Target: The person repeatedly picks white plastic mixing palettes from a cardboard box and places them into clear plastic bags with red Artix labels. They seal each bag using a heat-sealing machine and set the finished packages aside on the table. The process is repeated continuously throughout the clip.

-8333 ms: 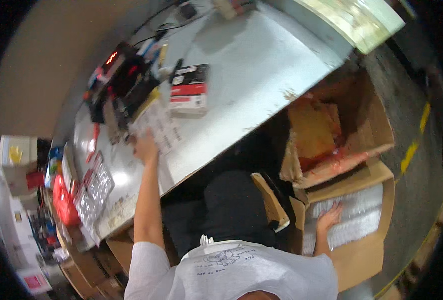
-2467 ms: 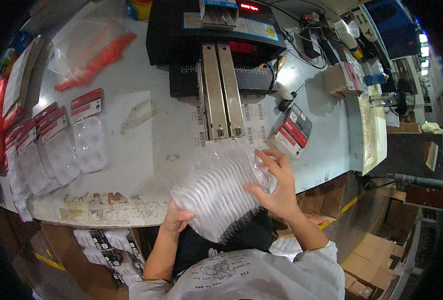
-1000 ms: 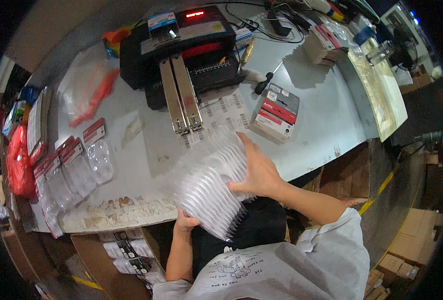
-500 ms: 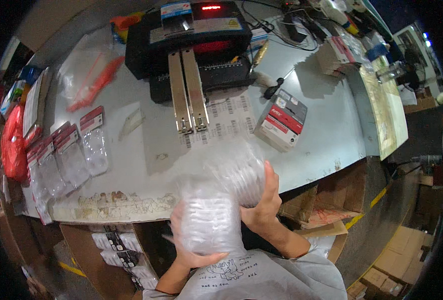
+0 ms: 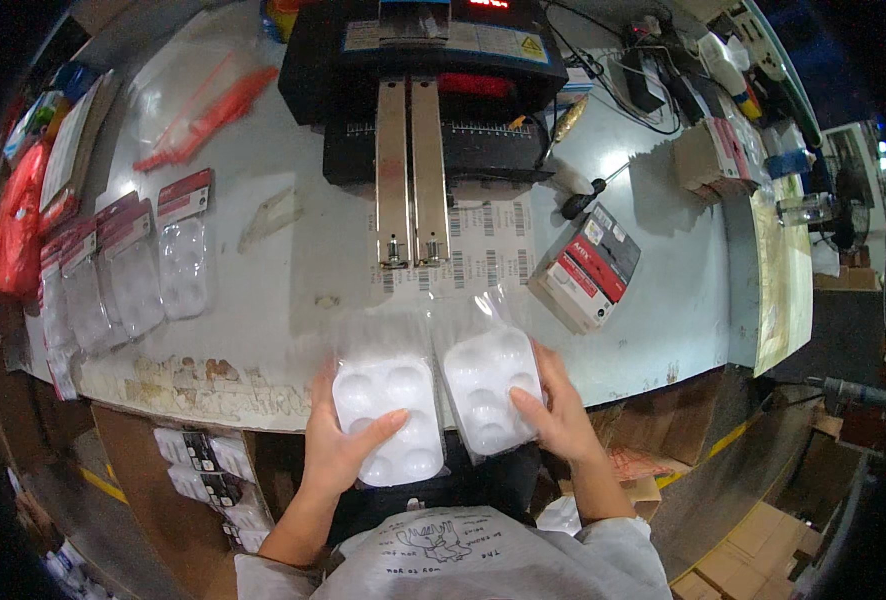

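My left hand (image 5: 338, 450) grips a stack of clear plastic blister trays (image 5: 388, 405) with round pockets, held over the near edge of the grey table (image 5: 293, 290). My right hand (image 5: 558, 410) grips a second stack of clear blister trays (image 5: 491, 385) right beside the first. Both stacks hang just in front of my body. Beyond them on the table stands a black sealing machine (image 5: 418, 110) with two metal rails (image 5: 411, 170).
A row of blister packs with red cards (image 5: 123, 270) lies at the table's left. A small red-and-black box (image 5: 585, 268) and a screwdriver (image 5: 588, 192) lie to the right of the machine. A plastic bag with red parts (image 5: 198, 100) is at the far left. Cardboard boxes (image 5: 663, 470) stand below.
The single bunch of trays I held in both hands is now split into two stacks, one in each hand, held side by side lower at the table's edge.
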### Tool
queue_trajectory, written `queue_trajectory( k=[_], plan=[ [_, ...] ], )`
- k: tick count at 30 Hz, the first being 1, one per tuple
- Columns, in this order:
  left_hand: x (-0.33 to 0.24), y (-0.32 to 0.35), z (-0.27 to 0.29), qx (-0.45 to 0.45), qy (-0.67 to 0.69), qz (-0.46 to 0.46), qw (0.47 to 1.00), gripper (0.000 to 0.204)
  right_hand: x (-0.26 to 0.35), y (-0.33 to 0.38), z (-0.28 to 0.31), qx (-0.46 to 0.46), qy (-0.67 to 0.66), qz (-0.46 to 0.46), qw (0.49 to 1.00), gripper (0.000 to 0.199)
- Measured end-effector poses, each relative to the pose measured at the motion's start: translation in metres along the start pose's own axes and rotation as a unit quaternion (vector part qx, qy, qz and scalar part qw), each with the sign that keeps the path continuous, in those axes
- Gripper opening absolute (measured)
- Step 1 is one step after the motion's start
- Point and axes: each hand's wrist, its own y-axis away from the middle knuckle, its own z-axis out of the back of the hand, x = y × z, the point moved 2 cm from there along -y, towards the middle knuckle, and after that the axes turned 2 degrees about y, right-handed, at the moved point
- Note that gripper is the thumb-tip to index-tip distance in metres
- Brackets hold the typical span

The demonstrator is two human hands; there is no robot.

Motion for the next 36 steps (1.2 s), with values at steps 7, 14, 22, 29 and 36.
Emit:
queue_trajectory(
  k=[7, 14, 22, 29, 36],
  plan=[
    [-0.010, 0.000, -0.007, 0.038, 0.001, -0.008, 0.999, 0.070, 0.026, 0.018, -0.024, -0.052, 0.105, 0.035, 0.992, 0.062],
    [-0.044, -0.019, 0.022, -0.161, -0.128, -0.220, 0.954, 0.029, -0.002, -0.088, 0.105, -0.188, 0.455, 0.009, 0.870, 0.088],
    [-0.046, -0.022, 0.012, -0.123, -0.115, -0.229, 0.959, 0.016, -0.019, -0.104, 0.117, -0.144, 0.457, 0.024, 0.877, 0.122],
    [-0.061, -0.010, -0.003, -0.017, 0.105, -0.251, 0.962, 0.012, -0.015, -0.105, 0.118, -0.156, 0.430, -0.024, 0.889, 0.111],
    [-0.065, 0.001, -0.005, 0.013, 0.235, -0.147, 0.961, 0.010, -0.021, -0.110, 0.134, -0.213, 0.352, -0.017, 0.911, 0.077]
  ],
)
